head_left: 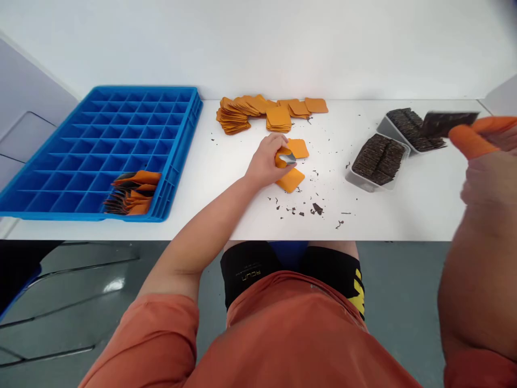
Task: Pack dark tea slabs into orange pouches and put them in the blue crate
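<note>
My left hand (264, 164) pinches a small orange paper sleeve (280, 156), whose silvery mouth gapes toward the right. Two more orange sleeves (298, 147) lie flat against the table beside that hand. Over at the far right, my right hand (495, 143) has orange coverings on its fingers. Thumb and fingers there grip a thin dark brown sheet (448, 123), raised above the boxes. Rows of similar dark sheets fill a near clear plastic box (363, 182) and a far plastic box (391, 132).
A blue compartment tray (186, 156) stands at the left, with filled orange sleeves (139, 194) crammed into its near right corner. Orange sleeves (242, 110) are piled along the back. Dark crumbs (317, 208) litter the white table (242, 226). Chair legs (84, 267) show below left.
</note>
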### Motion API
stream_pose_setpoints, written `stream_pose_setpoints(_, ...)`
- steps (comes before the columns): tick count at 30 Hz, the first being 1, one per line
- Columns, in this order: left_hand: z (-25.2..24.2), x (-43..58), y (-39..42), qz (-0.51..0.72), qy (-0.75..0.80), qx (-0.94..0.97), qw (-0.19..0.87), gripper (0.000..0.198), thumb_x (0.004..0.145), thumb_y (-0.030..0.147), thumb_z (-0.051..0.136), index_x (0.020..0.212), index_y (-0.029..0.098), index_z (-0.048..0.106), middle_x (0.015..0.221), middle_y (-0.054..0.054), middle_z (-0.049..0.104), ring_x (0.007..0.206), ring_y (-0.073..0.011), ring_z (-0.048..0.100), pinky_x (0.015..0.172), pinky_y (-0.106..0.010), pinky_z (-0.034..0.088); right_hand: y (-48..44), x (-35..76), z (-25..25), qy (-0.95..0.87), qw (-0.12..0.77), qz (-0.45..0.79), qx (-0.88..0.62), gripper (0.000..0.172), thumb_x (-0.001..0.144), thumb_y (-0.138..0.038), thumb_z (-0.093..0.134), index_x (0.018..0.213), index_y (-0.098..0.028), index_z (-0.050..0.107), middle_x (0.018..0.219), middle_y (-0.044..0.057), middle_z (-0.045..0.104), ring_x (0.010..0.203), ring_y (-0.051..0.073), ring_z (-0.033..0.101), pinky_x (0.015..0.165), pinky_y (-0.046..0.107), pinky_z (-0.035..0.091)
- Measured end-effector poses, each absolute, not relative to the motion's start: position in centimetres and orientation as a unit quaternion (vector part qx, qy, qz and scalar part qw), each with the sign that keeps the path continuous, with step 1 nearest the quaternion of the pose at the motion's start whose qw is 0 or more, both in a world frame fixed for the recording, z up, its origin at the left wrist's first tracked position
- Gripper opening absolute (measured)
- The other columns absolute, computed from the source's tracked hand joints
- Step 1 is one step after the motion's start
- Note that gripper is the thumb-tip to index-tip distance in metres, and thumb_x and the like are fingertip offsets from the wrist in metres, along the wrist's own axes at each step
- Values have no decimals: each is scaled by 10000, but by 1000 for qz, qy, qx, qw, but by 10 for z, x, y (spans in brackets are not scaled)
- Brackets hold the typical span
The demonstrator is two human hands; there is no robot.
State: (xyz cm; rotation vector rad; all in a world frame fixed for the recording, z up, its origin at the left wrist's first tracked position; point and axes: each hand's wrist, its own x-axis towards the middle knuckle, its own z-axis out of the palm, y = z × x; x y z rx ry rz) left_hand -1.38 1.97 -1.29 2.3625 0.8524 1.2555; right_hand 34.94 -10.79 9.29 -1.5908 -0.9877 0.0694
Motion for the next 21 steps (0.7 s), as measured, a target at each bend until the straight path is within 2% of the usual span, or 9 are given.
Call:
stream_pose_setpoints(2, -15, -14, 21, 460, 306, 818, 160, 469, 800, 176, 877, 1063, 256, 496, 1338, -108, 599, 1278, -304, 612, 1064, -503, 550, -91, 296, 97, -455, 707, 97, -532, 310, 548, -507, 984, 701, -322, 787, 823, 68, 699, 810, 242, 668, 792, 581, 472)
stream_pose_setpoints(3, -16, -14, 23, 477, 312, 808, 151, 498, 796, 189, 889, 1082, 260, 488, 1375, -115, 572, 1312, -311, 593, 1083, -509, 537, -82, 268, 95, -429, 741, 148, -494, 307, 542, -459, 970, 664, -301, 738, 811, 53, 670, 801, 237, 655, 855, 565, 512)
stream_pose_setpoints(4, -16, -15, 25, 494, 320, 797, 138, 526, 792, 207, 904, 1096, 264, 478, 1406, -120, 544, 1343, -318, 574, 1101, -517, 521, -72, 241, 91, -425, 744, 170, -487, 323, 582, -487, 935, 663, -292, 690, 782, 38, 649, 778, 230, 650, 864, 546, 532)
stream_pose_setpoints(5, -17, -16, 26, 510, 328, 786, 123, 551, 790, 232, 919, 1104, 268, 468, 1421, -121, 522, 1366, -326, 556, 1115, -526, 507, -63, 216, 84, -430, 738, 187, -485, 342, 614, -514, 911, 707, -282, 677, 792, 34, 663, 781, 231, 660, 876, 535, 545)
stream_pose_setpoints(8, -18, -19, 32, 550, 339, 758, 92, 581, 812, 328, 931, 1131, 277, 448, 1418, -114, 490, 1387, -337, 528, 1118, -539, 489, -47, 161, 57, -477, 684, 260, -486, 380, 735, -557, 842, 919, -261, 690, 991, 53, 746, 976, 253, 704, 966, 508, 552)
stream_pose_setpoints(10, -18, -21, 34, 572, 340, 743, 77, 552, 859, 393, 893, 1145, 278, 435, 1390, -113, 483, 1373, -337, 525, 1100, -542, 490, -44, 141, 43, -518, 644, 278, -490, 352, 832, -578, 774, 943, -268, 650, 1033, 37, 735, 1022, 233, 688, 1013, 482, 531)
stream_pose_setpoints(14, -21, -21, 36, 582, 343, 733, 75, 476, 932, 437, 799, 1140, 287, 398, 1266, -95, 497, 1283, -316, 556, 1047, -533, 502, -49, 128, 31, -571, 602, 285, -481, 232, 912, -476, 715, 948, -264, 627, 1048, 33, 697, 1074, 216, 643, 1060, 449, 481)
stream_pose_setpoints(17, -21, -18, 35, 577, 360, 730, 75, 539, 915, 471, 825, 1167, 294, 383, 1258, -97, 481, 1249, -311, 555, 1024, -536, 515, -52, 128, 30, -584, 587, 275, -489, 175, 934, -426, 678, 931, -264, 613, 1052, 34, 689, 1081, 212, 632, 1059, 437, 478)
stream_pose_setpoints(21, -16, -14, 31, 589, 370, 718, 38, 611, 906, 607, 824, 1201, 287, 394, 1255, -106, 454, 1255, -299, 519, 1053, -561, 508, -48, 135, 27, -607, 553, 264, -505, 160, 953, -418, 644, 937, -271, 583, 1066, 31, 692, 1081, 214, 620, 1043, 443, 485)
